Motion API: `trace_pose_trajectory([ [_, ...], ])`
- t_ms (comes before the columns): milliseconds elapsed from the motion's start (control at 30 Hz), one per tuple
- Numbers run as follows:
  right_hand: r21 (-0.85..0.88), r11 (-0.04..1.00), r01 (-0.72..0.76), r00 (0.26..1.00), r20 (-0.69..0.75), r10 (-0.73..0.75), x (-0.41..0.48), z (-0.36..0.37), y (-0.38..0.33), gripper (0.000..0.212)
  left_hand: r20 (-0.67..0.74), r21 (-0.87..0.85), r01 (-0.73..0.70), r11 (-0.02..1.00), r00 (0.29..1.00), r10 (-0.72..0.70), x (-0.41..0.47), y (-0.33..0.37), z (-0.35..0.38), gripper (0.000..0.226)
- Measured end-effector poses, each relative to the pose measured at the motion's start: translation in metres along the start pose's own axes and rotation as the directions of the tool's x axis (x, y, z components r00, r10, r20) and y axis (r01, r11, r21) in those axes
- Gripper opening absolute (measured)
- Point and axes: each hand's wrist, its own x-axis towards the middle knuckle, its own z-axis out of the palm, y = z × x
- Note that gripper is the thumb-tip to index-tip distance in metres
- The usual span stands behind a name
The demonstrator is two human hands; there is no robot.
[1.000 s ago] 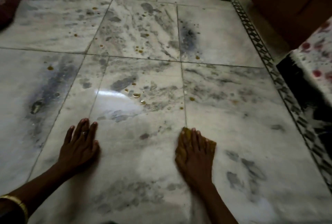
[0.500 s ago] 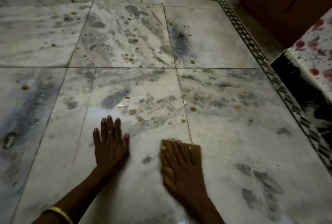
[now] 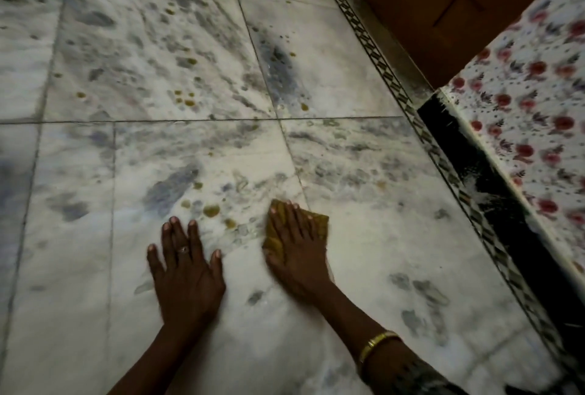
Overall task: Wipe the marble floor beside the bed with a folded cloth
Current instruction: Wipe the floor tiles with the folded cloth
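Observation:
My right hand (image 3: 296, 252) lies flat with straight fingers on a folded mustard-yellow cloth (image 3: 319, 224), pressing it onto the white and grey marble floor (image 3: 380, 236). Most of the cloth is hidden under the hand; its edges show at the fingertips and to the right. My left hand (image 3: 185, 271) rests flat on the floor just to the left, fingers spread, a ring on one finger. Several yellow-brown drops (image 3: 211, 210) lie on the tile just beyond both hands.
The bed with a floral sheet (image 3: 522, 128) and its dark side (image 3: 493, 204) runs along the right. A patterned floor border (image 3: 421, 128) lies beside it. A brown wooden door (image 3: 443, 14) stands at the far right. More drops (image 3: 185, 100) dot the farther tiles.
Both hands have shifted forward along the floor, the right one sliding the cloth toward the drops. The view has swung so that more of the bed shows.

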Motion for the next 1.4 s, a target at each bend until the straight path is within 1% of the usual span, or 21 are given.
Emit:
trace_pose_trajectory([
  [33,-0.001,0.999,0.055,0.999,0.001,-0.055,-0.016,0.004,0.006,0.074,0.008,-0.003,0.000,1.000,1.000,0.000,0.000,-0.003,-0.002,0.072],
  [67,0.010,0.998,0.056,0.998,-0.007,-0.056,-0.032,0.007,0.020,0.074,0.012,-0.003,-0.007,1.000,1.000,0.007,0.001,0.000,-0.003,0.071],
  [100,0.022,1.000,0.011,1.000,-0.029,-0.011,-0.043,0.009,0.032,0.073,0.019,-0.001,-0.007,1.000,1.000,0.007,0.002,-0.001,-0.004,0.071],
  [167,0.063,0.984,-0.165,0.985,-0.044,0.168,-0.047,0.009,0.051,0.073,0.026,0.004,0.006,1.000,1.000,-0.007,0.002,-0.003,-0.003,0.071],
  [267,0.084,0.898,-0.431,0.899,-0.045,0.435,-0.002,0.004,0.059,0.074,0.041,0.024,-0.015,1.000,0.999,0.014,0.002,-0.004,-0.003,0.073],
  [333,0.083,0.845,-0.528,0.845,-0.045,0.533,0.042,-0.003,0.057,0.076,0.036,0.048,-0.035,0.998,0.999,0.034,0.003,-0.008,-0.001,0.073],
  [400,0.100,0.834,-0.543,0.836,-0.025,0.548,0.085,-0.010,0.047,0.073,0.052,0.062,-0.077,0.995,0.996,0.074,0.004,-0.014,-0.001,0.073],
  [467,0.102,0.878,-0.467,0.883,0.007,0.469,0.115,-0.015,0.022,0.073,0.087,0.069,-0.117,0.991,0.990,0.111,0.004,-0.020,-0.004,0.077],
  [533,0.095,0.949,-0.301,0.953,-0.011,0.303,0.135,-0.018,-0.011,0.073,0.113,0.089,-0.129,0.988,0.986,0.119,0.005,-0.026,-0.009,0.080],
  [600,0.068,0.990,-0.121,0.992,-0.022,0.122,0.138,-0.015,-0.041,0.072,0.125,0.090,-0.106,0.990,0.988,0.095,0.006,-0.031,-0.013,0.082],
  [700,0.035,0.993,0.114,0.993,-0.019,-0.113,0.116,-0.004,-0.063,0.074,0.100,0.065,-0.034,0.997,0.995,0.028,0.006,-0.038,-0.017,0.087],
  [800,0.049,0.974,0.222,0.973,-0.073,-0.218,0.077,0.007,-0.046,0.071,0.058,0.058,-0.017,0.998,0.998,0.013,0.011,-0.050,-0.020,0.087],
  [867,0.064,0.981,0.183,0.981,-0.084,-0.178,0.054,0.014,-0.020,0.068,0.000,0.060,0.050,0.997,0.999,-0.050,0.015,-0.068,-0.023,0.086],
  [967,0.101,0.995,-0.023,0.995,-0.090,0.032,0.042,0.013,0.001,0.068,-0.034,0.085,0.136,0.987,0.991,-0.133,0.020,-0.090,-0.027,0.083],
  [1000,0.117,0.987,-0.108,0.986,-0.111,0.121,0.044,0.010,-0.003,0.072,-0.028,0.085,0.137,0.987,0.990,-0.135,0.021,-0.091,-0.027,0.083],
  [1100,0.290,0.903,-0.316,0.920,-0.139,0.367,0.075,-0.001,-0.045,0.090,-0.012,0.074,0.129,0.989,0.992,-0.129,0.023,-0.090,-0.027,0.083],
  [1167,0.333,0.883,-0.331,0.906,-0.151,0.397,0.108,-0.004,-0.078,0.093,-0.015,0.071,0.124,0.990,0.992,-0.123,0.022,-0.089,-0.028,0.082],
  [1233,0.308,0.921,-0.238,0.944,-0.147,0.294,0.140,-0.005,-0.118,0.086,-0.016,0.067,0.111,0.992,0.994,-0.110,0.022,-0.092,-0.028,0.080],
  [1300,0.242,0.970,-0.034,0.989,-0.130,0.067,0.155,-0.004,-0.156,0.074,-0.015,0.040,0.087,0.995,0.996,-0.086,0.022,-0.095,-0.029,0.079],
  [1367,0.162,0.969,0.185,0.978,-0.130,-0.165,0.152,0.000,-0.182,0.068,-0.023,-0.018,0.077,0.997,0.997,-0.078,0.023,-0.097,-0.031,0.081],
  [1400,0.126,0.957,0.262,0.961,-0.128,-0.246,0.145,0.004,-0.187,0.068,-0.028,-0.043,0.077,0.996,0.997,-0.078,0.023,-0.097,-0.032,0.082],
])
